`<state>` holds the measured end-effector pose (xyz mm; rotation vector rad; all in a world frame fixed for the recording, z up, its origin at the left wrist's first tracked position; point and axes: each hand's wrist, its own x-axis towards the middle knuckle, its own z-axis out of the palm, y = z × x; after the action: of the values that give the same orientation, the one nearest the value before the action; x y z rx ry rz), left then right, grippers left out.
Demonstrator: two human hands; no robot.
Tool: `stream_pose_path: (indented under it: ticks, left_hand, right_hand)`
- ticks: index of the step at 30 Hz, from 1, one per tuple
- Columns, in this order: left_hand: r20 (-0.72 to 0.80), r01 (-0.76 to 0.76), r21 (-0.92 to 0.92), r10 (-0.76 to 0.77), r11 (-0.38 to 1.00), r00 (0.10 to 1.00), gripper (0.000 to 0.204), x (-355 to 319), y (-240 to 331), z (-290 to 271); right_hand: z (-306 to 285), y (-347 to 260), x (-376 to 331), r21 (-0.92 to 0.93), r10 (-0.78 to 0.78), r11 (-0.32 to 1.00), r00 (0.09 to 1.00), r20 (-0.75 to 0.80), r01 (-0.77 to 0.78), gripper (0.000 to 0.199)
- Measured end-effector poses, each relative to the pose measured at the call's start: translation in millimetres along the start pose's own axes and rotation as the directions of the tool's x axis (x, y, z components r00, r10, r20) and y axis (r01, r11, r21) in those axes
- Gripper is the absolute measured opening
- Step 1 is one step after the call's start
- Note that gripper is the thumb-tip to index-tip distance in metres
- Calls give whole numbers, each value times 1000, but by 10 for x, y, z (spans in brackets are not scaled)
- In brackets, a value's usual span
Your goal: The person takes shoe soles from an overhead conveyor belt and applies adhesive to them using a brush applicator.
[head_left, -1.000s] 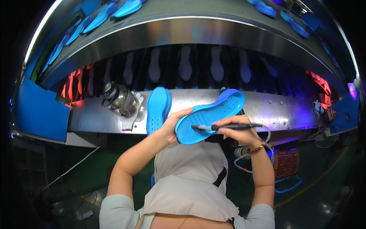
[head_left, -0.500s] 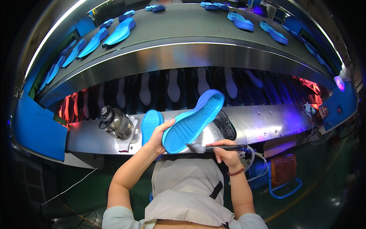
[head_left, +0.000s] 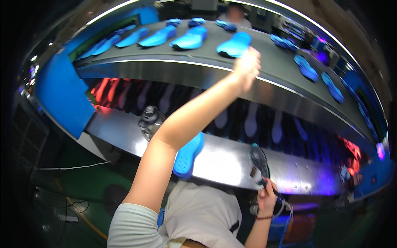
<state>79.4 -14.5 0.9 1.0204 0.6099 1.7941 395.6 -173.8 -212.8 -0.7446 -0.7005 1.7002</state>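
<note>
My left hand (head_left: 247,70) is stretched far out over the conveyor belt, its fingers curled at the near right edge of a blue shoe sole (head_left: 235,44). Motion blurs the fingertips there. Between the fingers of my right hand (head_left: 266,196) is a dark-handled brush (head_left: 258,176), held low at the bench edge. Its bristles are in front of a black perforated sole (head_left: 259,157) on the metal bench. Another blue sole (head_left: 189,155) lies at the bench's front edge, partly hidden by my left forearm.
More blue soles (head_left: 189,38) line the green-grey belt (head_left: 273,62) on both sides. A dark bottle (head_left: 151,118) stands on the metal bench (head_left: 223,163), partly behind my arm. Red-lit openings (head_left: 351,153) flank the lower rack. Someone (head_left: 235,16) is beyond the belt.
My left hand has gone from the bench up to the belt, and the blue sole it held is now at the belt. The brush has moved away from that sole. The view has turned.
</note>
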Motion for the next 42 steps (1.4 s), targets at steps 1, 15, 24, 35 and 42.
stream_pose_path:
  ticks: [1,15,24,35,42]
  left_hand:
    - [38,-105,406,98,908,994,33,-160,85,47]
    - [639,-343,762,551,-549,537,26,-234,-161,-425]
    - [635,-366,772,656,-520,407,25,-117,-230,-608]
    - [655,-423,739,705,-523,271,27,95,-508,-615]
    - [658,-469,734,686,-491,311,34,133,-566,-617]
  right_hand:
    - [-4,39,29,-28,30,999,999,20,-29,18]
    - [-58,432,277,-86,182,979,981,-61,-187,18]
    - [148,557,414,-110,401,904,908,-122,-414,11]
    - [-371,1003,904,-200,632,749,772,-75,-632,44]
    - [6,879,810,-191,499,851,866,0,-490,41]
